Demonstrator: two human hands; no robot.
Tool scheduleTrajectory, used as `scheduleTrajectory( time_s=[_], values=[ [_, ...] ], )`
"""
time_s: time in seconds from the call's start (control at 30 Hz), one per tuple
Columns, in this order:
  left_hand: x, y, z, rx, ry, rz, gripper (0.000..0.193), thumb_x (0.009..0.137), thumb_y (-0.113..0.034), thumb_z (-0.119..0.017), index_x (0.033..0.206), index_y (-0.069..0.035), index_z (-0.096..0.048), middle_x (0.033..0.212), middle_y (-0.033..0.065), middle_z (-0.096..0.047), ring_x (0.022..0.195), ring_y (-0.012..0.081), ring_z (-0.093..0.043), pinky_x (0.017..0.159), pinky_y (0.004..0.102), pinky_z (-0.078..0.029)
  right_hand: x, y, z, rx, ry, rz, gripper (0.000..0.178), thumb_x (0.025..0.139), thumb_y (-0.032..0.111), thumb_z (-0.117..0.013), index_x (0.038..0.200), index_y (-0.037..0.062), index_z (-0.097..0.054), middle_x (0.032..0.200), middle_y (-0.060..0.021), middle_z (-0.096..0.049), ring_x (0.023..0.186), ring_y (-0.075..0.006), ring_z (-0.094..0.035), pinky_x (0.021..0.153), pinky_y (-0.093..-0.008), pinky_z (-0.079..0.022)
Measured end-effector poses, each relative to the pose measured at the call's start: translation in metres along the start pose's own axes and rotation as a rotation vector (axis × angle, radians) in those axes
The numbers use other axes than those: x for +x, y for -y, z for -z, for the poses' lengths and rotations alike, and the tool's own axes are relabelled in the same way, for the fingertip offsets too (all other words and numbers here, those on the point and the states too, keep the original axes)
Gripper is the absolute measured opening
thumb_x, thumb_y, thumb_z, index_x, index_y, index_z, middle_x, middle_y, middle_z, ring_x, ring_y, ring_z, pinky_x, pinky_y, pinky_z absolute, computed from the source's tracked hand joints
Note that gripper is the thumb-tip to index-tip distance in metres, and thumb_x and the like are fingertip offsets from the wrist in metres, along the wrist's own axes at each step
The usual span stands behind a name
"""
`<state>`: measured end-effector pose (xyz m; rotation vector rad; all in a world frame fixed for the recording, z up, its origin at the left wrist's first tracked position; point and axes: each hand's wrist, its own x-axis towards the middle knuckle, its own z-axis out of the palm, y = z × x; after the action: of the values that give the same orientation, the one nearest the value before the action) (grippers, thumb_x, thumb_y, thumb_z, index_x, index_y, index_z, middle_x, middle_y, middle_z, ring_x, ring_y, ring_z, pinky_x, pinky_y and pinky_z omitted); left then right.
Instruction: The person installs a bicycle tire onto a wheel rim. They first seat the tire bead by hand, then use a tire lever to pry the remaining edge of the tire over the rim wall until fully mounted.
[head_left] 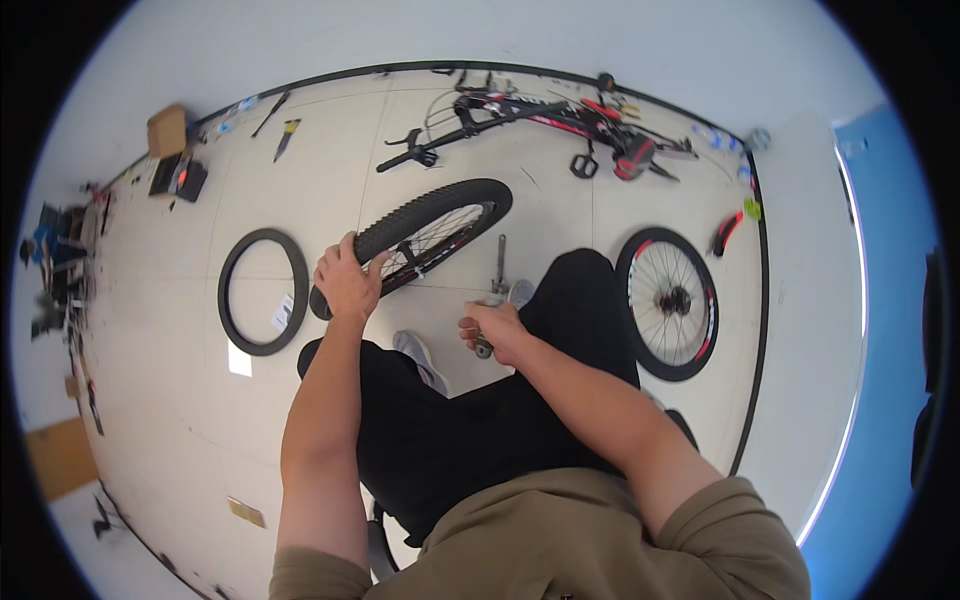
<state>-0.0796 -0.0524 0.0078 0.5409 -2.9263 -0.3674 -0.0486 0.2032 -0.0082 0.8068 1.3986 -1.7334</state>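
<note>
A bicycle wheel with a knobby black tyre (440, 205) leans at a slant in front of me, spokes and hub showing. My left hand (348, 282) grips its near left side, the thumb on the inner edge and the fingers over the tread. Between my knees, my right hand (493, 331) is closed around a metal wrench (484, 350), whose end pokes out below the fist. Just beyond that fist a grey metal shaft (502, 262) points away; whether it belongs to the same tool I cannot tell.
A loose tyre (231, 275) lies on the floor at left, paper inside it. Another spoked wheel (663, 300) rests at right. Farther off lies a black and red bicycle frame (540, 112). An open cardboard box (168, 130) and a yellow-handled tool (287, 138) are at back left.
</note>
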Motion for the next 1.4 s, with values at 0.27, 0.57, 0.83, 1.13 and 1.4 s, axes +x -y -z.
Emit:
scheduleTrajectory(
  time_s=[0.27, 0.57, 0.83, 1.13, 1.4],
  values=[
    [-0.001, 0.026, 0.002, -0.005, 0.033, -0.044, 0.07, 0.091, -0.055, -0.071, 0.141, -0.012, -0.051, 0.128, 0.019, -0.058, 0.12, 0.0423, -0.054, 0.103, 0.0547, -0.043, 0.011, -0.001, 0.0, -0.256, 0.038, 0.076, 0.017, 0.093, 0.016, -0.066, 0.102, 0.003, -0.06, 0.083, -0.0072, -0.065, 0.065, -0.0156, -0.062, 0.052, -0.0313, -0.048],
    [0.007, 0.06, 0.022, -0.164, 0.153, 0.026, 0.061, 0.087, -0.037, -0.08, 0.134, -0.008, -0.053, 0.12, 0.0228, -0.064, 0.115, 0.0438, -0.06, 0.099, 0.052, -0.048, 0.035, -0.022, -0.003, -0.477, -0.011, 0.205, 0.024, 0.085, 0.02, -0.066, 0.1, 0.001, -0.067, 0.089, -0.0181, -0.072, 0.081, -0.0361, -0.071, 0.073, -0.0462, -0.056],
    [0.022, 0.055, 0.064, -0.04, 0.215, -0.269, 0.083, 0.073, -0.026, -0.089, 0.145, -0.009, -0.05, 0.13, 0.0201, -0.064, 0.123, 0.0393, -0.06, 0.103, 0.0483, -0.049, 0.037, -0.023, -0.004, -0.539, -0.016, 0.163, 0.032, 0.083, 0.018, -0.066, 0.109, 0.0001, -0.068, 0.109, -0.0235, -0.072, 0.106, -0.041, -0.068, 0.093, -0.0464, -0.053],
    [0.07, -0.068, 0.054, 0.357, 0.562, -0.083, 0.069, 0.074, -0.048, -0.082, 0.128, -0.008, -0.066, 0.102, 0.0186, -0.074, 0.097, 0.0362, -0.072, 0.09, 0.0464, -0.055, 0.015, -0.014, -0.013, -0.662, -0.008, 0.225, 0.032, 0.084, 0.017, -0.064, 0.112, 0.0033, -0.069, 0.113, -0.0221, -0.072, 0.111, -0.0407, -0.067, 0.095, -0.0465, -0.052],
    [0.082, -0.054, 0.057, 0.145, 0.623, -0.014, 0.06, 0.068, -0.041, -0.081, 0.115, -0.004, -0.075, 0.102, 0.0166, -0.076, 0.098, 0.0301, -0.073, 0.09, 0.0407, -0.055, 0.02, -0.011, -0.024, -0.598, -0.022, 0.278, 0.036, 0.081, 0.021, -0.069, 0.111, 0.0021, -0.069, 0.109, -0.0225, -0.072, 0.108, -0.0416, -0.066, 0.094, -0.0445, -0.052]
  ],
)
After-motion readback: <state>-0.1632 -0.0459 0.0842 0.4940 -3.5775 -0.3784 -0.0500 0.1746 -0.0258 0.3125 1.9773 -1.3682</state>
